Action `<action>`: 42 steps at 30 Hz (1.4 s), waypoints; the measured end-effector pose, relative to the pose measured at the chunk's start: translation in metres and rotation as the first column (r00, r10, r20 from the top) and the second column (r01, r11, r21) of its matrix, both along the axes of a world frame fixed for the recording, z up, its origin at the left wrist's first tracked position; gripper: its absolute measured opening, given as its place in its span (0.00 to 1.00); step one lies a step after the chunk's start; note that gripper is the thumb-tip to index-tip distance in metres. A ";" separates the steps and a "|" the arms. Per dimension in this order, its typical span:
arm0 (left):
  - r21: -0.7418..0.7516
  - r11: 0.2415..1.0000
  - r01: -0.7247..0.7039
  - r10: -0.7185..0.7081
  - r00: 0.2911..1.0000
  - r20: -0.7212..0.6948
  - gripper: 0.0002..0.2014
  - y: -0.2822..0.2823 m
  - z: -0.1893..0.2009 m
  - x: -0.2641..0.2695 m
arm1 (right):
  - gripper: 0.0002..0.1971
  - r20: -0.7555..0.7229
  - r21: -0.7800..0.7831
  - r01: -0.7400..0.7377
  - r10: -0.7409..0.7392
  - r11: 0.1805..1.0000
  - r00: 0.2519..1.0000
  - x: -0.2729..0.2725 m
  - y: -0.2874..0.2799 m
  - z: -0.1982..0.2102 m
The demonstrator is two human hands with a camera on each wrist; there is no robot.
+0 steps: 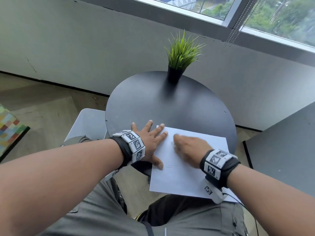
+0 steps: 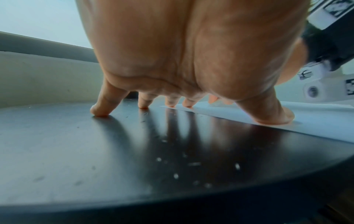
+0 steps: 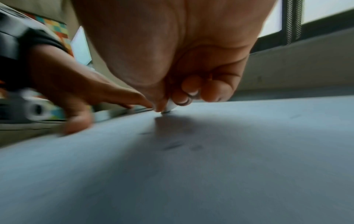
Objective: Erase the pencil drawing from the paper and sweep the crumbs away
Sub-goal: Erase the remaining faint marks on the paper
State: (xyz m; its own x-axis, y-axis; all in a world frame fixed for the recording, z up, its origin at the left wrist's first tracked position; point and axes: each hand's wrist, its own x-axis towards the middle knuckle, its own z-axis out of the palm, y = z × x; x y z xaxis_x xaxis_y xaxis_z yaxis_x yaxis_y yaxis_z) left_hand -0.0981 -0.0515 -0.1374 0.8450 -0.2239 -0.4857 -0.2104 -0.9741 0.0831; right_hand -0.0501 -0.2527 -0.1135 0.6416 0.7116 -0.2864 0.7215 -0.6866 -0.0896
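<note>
I am holding the sheet of paper point(image 1: 184, 167) down on the round black table point(image 1: 170, 106) with my left hand point(image 1: 148, 142), fingers spread flat: two fingertips and the thumb are pressing its left edge, the other two are resting on the bare tabletop. My right hand point(image 1: 189, 147) is blurring in the head view, and in the right wrist view its fingers are curling round a small white eraser point(image 3: 170, 106), pinching it with the tip touching the sheet. I am judging this to be the rubbing stage, with sweeping not yet begun.

Faint pencil strokes point(image 1: 169, 167) are showing just beside my left thumb, and dark smudges or crumbs point(image 3: 172, 146) are lying on the sheet near the eraser; I cannot tell which they are. Pale specks point(image 2: 176, 175) are scattered on the tabletop under my left palm.

To do this well, I am wanting short strokes running away from the pinned edge, so the paper stays taut and does not buckle. The near part of the sheet is overhanging the table above my lap, so I am keeping pressure light there. The potted grass plant point(image 1: 180, 55) is standing well apart at the far side.
</note>
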 end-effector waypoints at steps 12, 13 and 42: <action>-0.009 1.000 -0.003 0.003 1.000 -0.011 0.64 0.002 -0.001 -0.001 | 0.09 -0.081 -0.016 -0.107 0.106 0.994 0.991 -0.025 0.013 -0.008; -0.009 1.000 -0.002 0.002 1.000 -0.008 0.64 0.001 0.000 0.000 | 0.08 -0.099 -0.027 -0.108 0.105 0.994 0.990 -0.026 0.012 -0.007; -0.014 0.999 0.030 -0.030 1.000 0.009 0.72 -0.001 -0.004 -0.006 | 0.05 -0.107 -0.095 -0.190 0.180 0.977 0.978 -0.037 -0.008 0.002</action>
State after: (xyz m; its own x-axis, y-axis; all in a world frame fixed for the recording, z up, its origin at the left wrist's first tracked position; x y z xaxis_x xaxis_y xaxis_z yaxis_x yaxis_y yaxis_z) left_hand -0.1041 -0.0522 -0.1411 0.8419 -0.2562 -0.4750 -0.2404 -0.9660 0.0950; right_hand -0.0871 -0.2608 -0.1117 0.4669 0.7782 -0.4199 0.8284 -0.5511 -0.1002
